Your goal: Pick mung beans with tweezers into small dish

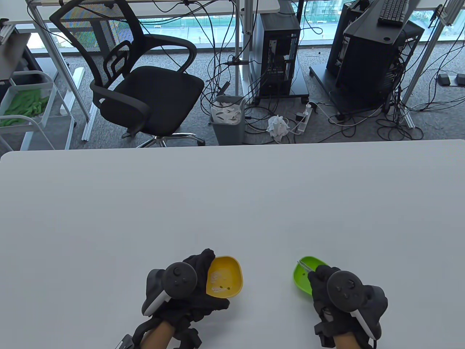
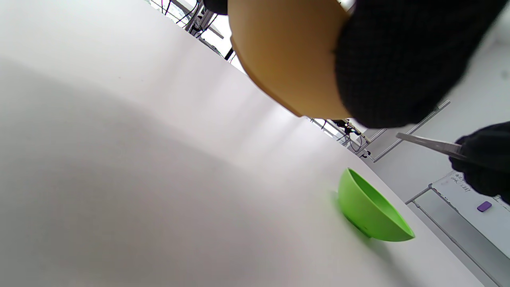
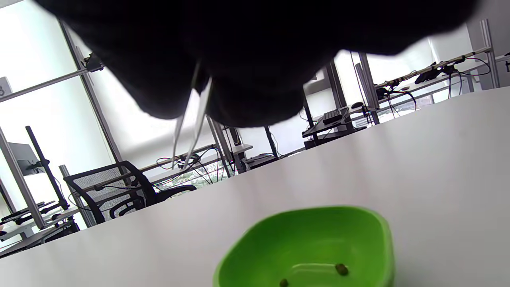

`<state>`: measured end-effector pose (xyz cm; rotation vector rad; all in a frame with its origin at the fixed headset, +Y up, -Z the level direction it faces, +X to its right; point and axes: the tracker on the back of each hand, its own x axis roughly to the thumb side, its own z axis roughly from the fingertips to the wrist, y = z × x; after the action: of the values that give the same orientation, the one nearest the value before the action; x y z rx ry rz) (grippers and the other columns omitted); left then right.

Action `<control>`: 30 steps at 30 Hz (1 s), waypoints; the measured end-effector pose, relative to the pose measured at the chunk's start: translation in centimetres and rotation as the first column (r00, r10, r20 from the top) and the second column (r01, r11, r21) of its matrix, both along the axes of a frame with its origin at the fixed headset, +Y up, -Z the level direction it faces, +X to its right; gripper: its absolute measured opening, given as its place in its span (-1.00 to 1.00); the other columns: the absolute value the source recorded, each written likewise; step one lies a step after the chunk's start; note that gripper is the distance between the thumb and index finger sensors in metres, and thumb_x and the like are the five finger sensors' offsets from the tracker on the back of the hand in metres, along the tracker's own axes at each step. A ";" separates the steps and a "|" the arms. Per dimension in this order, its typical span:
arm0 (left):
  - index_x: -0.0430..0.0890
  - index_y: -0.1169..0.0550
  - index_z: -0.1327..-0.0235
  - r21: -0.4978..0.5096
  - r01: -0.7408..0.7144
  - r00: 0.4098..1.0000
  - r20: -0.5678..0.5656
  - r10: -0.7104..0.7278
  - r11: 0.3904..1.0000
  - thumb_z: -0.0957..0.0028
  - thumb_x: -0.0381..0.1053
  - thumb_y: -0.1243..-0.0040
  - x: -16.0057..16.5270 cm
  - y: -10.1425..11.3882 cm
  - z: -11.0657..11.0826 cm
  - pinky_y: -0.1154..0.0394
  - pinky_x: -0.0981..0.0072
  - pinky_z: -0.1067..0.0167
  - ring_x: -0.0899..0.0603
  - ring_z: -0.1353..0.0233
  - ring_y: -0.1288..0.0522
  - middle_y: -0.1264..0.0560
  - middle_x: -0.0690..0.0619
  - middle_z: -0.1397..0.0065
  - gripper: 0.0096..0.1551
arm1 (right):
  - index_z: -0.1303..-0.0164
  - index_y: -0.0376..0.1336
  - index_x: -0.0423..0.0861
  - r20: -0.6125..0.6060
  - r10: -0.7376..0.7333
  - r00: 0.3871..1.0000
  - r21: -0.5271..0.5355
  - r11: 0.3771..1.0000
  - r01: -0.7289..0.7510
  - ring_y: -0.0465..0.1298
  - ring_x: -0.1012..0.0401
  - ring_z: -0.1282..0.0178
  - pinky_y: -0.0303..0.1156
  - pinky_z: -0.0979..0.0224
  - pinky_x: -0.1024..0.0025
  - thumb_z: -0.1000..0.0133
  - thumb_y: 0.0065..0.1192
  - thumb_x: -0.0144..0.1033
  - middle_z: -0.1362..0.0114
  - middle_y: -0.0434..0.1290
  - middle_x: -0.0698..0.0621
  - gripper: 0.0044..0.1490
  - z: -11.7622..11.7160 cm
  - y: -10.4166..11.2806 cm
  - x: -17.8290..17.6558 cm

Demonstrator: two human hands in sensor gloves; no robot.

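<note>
Above the green dish (image 1: 304,278), in the grip of the right hand (image 1: 336,294), the tweezers (image 1: 304,265) run their long axis from the gloved fingers (image 1: 319,272) up and to the left in the table view, tips out over the dish's far-left part. In the right wrist view the two prongs (image 3: 191,123) hang down from the fingers with a narrow gap between the tips, held clear above the dish; whether they carry a bean cannot be told. Two mung beans (image 3: 340,269) lie on the green dish's floor. Well to the left, the left hand (image 1: 189,291) holds the yellow dish (image 1: 225,278) by its near-left rim, lifted off the counter (image 1: 232,203) in the left wrist view; a few dark beans and pale grains lie inside it.
</note>
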<state>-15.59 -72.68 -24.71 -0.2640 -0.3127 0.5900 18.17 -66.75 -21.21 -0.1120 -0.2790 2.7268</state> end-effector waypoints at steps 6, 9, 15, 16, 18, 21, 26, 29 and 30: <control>-0.07 0.14 -0.67 -0.002 0.002 1.000 -0.003 -0.002 1.000 0.29 0.39 -0.59 0.0 0.0 0.0 0.21 -0.46 -0.52 -0.40 -0.71 0.06 0.00 -0.08 -0.72 0.55 | 0.08 0.57 -0.25 -0.222 0.028 0.975 0.044 0.999 -0.019 0.57 0.32 0.44 0.61 0.33 0.37 -0.05 0.47 -0.18 0.16 0.65 -0.17 -0.55 -0.7 2.2 -7.7; -0.07 0.14 -0.67 -0.006 0.005 1.000 -0.002 -0.005 1.000 0.29 0.39 -0.59 0.0 0.0 0.0 0.20 -0.46 -0.52 -0.40 -0.71 0.06 0.00 -0.08 -0.72 0.56 | 0.08 0.58 -0.25 -0.302 0.058 0.952 0.052 0.998 -0.044 0.57 0.32 0.44 0.61 0.33 0.37 -0.05 0.47 -0.18 0.16 0.65 -0.17 -0.56 -0.6 1.8 -11.0; -0.07 0.14 -0.67 -0.002 0.011 1.000 0.007 -0.011 1.000 0.30 0.39 -0.59 0.1 0.0 0.1 0.20 -0.47 -0.52 -0.40 -0.71 0.06 0.00 -0.08 -0.72 0.57 | 0.09 0.58 -0.25 -0.393 0.142 0.909 0.023 0.989 -0.144 0.57 0.32 0.44 0.61 0.33 0.36 -0.05 0.48 -0.18 0.17 0.65 -0.17 -0.56 0.1 0.2 -14.0; -0.07 0.14 -0.67 -0.001 0.011 1.000 0.008 -0.011 1.000 0.30 0.39 -0.59 0.1 0.0 0.0 0.20 -0.47 -0.52 -0.40 -0.71 0.06 0.00 -0.09 -0.72 0.57 | 0.09 0.58 -0.24 -0.399 0.158 0.903 0.011 0.986 -0.167 0.57 0.32 0.44 0.61 0.33 0.37 -0.04 0.48 -0.18 0.16 0.65 -0.17 -0.56 0.2 0.1 -14.2; -0.07 0.14 -0.67 0.000 0.011 1.000 0.008 -0.011 1.000 0.30 0.39 -0.59 0.1 0.0 0.0 0.20 -0.46 -0.52 -0.40 -0.71 0.06 0.00 -0.09 -0.72 0.57 | 0.09 0.58 -0.24 -0.398 0.176 0.900 0.016 0.983 -0.185 0.57 0.32 0.44 0.61 0.33 0.36 -0.04 0.49 -0.18 0.17 0.65 -0.17 -0.56 0.3 0.0 -14.4; -0.07 0.14 -0.67 -0.001 0.009 1.000 0.006 -0.009 1.000 0.30 0.39 -0.59 0.1 0.0 0.1 0.20 -0.47 -0.52 -0.40 -0.71 0.06 0.00 -0.08 -0.72 0.57 | 0.10 0.58 -0.25 -0.403 0.185 0.896 0.000 0.979 -0.202 0.57 0.32 0.44 0.60 0.34 0.36 -0.04 0.49 -0.18 0.17 0.65 -0.17 -0.56 0.3 -0.2 -14.6; -0.07 0.14 -0.67 0.000 0.008 1.000 0.006 -0.008 1.000 0.30 0.39 -0.59 0.1 0.0 0.1 0.20 -0.47 -0.52 -0.40 -0.71 0.06 0.00 -0.08 -0.72 0.57 | 0.10 0.58 -0.24 -0.409 0.175 0.896 -0.022 0.979 -0.202 0.57 0.32 0.44 0.60 0.34 0.36 -0.04 0.49 -0.18 0.17 0.65 -0.17 -0.56 0.3 -0.3 -14.6; -0.07 0.14 -0.67 -0.001 0.010 1.000 0.010 -0.010 1.000 0.30 0.39 -0.59 0.2 0.0 0.1 0.20 -0.47 -0.52 -0.40 -0.71 0.06 0.00 -0.08 -0.72 0.57 | 0.10 0.58 -0.25 -0.414 0.178 0.893 -0.031 0.977 -0.210 0.57 0.32 0.44 0.60 0.34 0.36 -0.04 0.49 -0.19 0.17 0.65 -0.17 -0.57 0.3 -0.3 -14.7; -0.07 0.14 -0.67 -0.001 0.011 1.000 0.011 -0.011 1.000 0.30 0.39 -0.59 0.2 0.0 0.1 0.20 -0.46 -0.52 -0.40 -0.71 0.06 0.00 -0.08 -0.72 0.56 | 0.10 0.58 -0.24 -0.417 0.181 0.890 -0.036 0.976 -0.215 0.57 0.32 0.44 0.60 0.34 0.36 -0.04 0.49 -0.19 0.17 0.65 -0.17 -0.57 0.2 -0.3 -14.7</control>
<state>-15.38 -72.67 -24.65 -0.2700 -0.3216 0.5777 3.44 -67.10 -20.97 0.4946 -0.0581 2.8739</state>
